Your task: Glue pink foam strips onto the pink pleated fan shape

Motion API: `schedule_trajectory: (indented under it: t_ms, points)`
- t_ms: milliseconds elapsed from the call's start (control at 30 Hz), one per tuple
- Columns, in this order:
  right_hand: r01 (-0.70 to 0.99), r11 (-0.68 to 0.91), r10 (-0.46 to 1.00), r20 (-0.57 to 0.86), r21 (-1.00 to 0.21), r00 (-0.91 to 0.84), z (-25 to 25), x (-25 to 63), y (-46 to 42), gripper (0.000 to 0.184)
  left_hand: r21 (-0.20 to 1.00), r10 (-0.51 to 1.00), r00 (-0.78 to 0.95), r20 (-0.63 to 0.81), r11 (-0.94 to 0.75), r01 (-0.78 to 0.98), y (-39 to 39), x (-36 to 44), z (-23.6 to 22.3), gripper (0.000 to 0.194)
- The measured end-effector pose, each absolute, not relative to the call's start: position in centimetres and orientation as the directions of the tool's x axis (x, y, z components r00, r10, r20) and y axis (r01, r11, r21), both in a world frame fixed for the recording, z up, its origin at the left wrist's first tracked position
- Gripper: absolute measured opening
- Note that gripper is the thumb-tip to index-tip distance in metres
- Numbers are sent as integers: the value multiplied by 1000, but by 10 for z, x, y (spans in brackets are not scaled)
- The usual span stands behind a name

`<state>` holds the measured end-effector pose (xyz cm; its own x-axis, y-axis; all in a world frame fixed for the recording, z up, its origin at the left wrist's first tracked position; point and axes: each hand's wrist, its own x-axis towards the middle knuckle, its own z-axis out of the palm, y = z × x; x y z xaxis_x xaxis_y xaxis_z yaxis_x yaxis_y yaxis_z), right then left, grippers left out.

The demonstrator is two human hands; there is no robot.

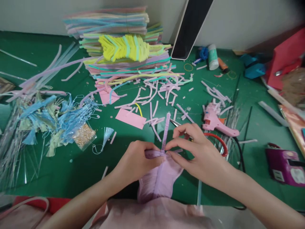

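A lilac craft piece (156, 181), which looks made of pipe cleaners, lies in front of me with a wide, ribbed lower part. From its top a narrow lilac stem (166, 130) points away from me. My left hand (140, 159) pinches the piece at the foot of the stem, thumb in front. Opposite it, my right hand (190, 146) has thumb and index finger closed at the same spot; its other fingers are curled. What lies between the right fingertips is mostly hidden. Beneath that hand are red-handled scissors (221, 143), partly covered.
Pipe cleaner bundles (124, 47) are stacked at the back, with lilac offcuts (152, 92) before them. Blue tassels (73, 111) and a bag of gold beads (84, 135) lie left. A pink glue gun (218, 122) and purple box (286, 165) are right, on the green table (95, 178).
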<state>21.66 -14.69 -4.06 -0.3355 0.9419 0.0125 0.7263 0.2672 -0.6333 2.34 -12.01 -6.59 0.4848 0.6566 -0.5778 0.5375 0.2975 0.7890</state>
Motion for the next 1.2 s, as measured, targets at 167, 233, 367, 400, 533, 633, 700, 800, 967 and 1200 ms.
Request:
schedule_trajectory:
  t_ms: [167, 233, 367, 400, 533, 633, 700, 800, 967, 1200]
  points:
    - [704, 390, 871, -11, -594, -492, -33, 216, -137, 13, 786, 658, 479, -581, 300, 541, -121, 24, -66, 18]
    - [693, 393, 852, -43, -604, -521, -32, 216, -136, 13, 789, 650, 487, -583, 310, 531, -121, 23, -67, 17]
    - [684, 282, 905, -49, -673, -422, -40, 214, -142, 14, 787, 627, 496, -601, 355, 505, -119, 20, -68, 21]
    - [678, 219, 929, -61, -702, -364, -43, 213, -145, 12, 788, 627, 496, -601, 364, 496, -118, 19, -68, 22]
    - [618, -22, 967, -174, -786, -187, -54, 206, -159, 10, 802, 632, 503, -589, 385, 456, -116, 16, -69, 22]
    - [621, 7, 988, -91, -784, -125, -54, 200, -169, 10, 797, 633, 496, -595, 384, 467, -116, 15, -70, 21]
    - [628, 83, 995, 34, -774, -90, -50, 197, -174, 11, 792, 630, 491, -602, 388, 472, -117, 14, -69, 21]
    - [583, 97, 993, 39, -807, -111, -45, 193, -181, 17, 793, 620, 500, -604, 402, 459, -119, 16, -69, 20]
    - [555, 34, 986, -64, -831, -156, -41, 199, -188, 25, 814, 664, 486, -568, 366, 452, -123, 18, -68, 16]
    - [723, 312, 950, 181, -617, -255, -35, 223, -166, 16, 803, 685, 471, -556, 298, 515, -124, 20, -62, 20]
